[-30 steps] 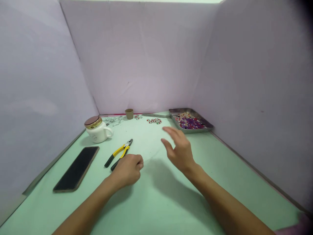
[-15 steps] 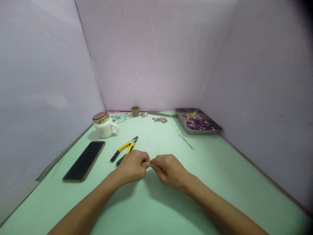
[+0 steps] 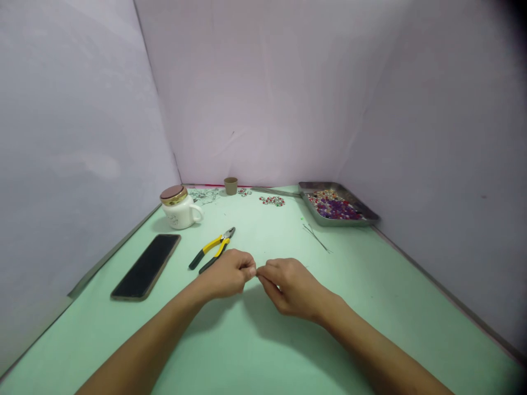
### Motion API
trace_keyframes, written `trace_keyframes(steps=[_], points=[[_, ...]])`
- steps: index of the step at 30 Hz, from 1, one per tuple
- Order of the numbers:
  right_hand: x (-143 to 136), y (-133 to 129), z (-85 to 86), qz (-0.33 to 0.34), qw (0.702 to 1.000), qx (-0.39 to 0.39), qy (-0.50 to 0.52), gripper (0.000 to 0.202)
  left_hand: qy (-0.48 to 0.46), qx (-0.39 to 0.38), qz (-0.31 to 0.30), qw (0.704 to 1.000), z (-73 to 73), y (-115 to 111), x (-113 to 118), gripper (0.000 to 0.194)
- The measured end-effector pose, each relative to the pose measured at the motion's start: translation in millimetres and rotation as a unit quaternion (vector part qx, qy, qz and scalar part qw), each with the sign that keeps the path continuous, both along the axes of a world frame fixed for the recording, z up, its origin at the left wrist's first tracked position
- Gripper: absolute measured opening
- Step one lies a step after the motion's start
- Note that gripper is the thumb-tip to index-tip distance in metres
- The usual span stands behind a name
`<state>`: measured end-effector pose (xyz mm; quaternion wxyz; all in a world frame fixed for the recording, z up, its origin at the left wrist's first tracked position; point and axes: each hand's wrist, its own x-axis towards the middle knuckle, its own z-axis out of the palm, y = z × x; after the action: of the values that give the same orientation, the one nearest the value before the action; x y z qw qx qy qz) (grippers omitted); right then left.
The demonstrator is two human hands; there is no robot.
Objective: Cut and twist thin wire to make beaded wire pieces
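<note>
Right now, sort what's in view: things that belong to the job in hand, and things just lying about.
Likely the job's:
pliers, by the left hand
loose wires, beyond the right hand
beads in the tray
bead clusters

Likely just lying about:
phone
mug
cup, though its use is unclear

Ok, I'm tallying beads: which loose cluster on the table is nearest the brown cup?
The smaller bead cluster, just right of the brown cup; the larger cluster lies farther right.
</note>
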<state>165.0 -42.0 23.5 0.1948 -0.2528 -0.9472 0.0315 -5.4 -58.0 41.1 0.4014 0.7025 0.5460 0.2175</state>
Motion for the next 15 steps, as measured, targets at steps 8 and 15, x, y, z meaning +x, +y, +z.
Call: trace_keyframes(steps=[8, 15], points=[[-0.3, 4.6, -10.5, 0.008, 0.999, 0.029, 0.022, 0.021, -0.027, -0.025, 0.001, 0.999, -6.2, -0.5, 1.0, 0.015], [-0.8, -1.5, -2.3, 0.006, 1.000, 0.024, 0.003, 0.018, -0.072, -0.084, 0.009, 0.994, -8.7, 1.3, -4.6, 0.016]])
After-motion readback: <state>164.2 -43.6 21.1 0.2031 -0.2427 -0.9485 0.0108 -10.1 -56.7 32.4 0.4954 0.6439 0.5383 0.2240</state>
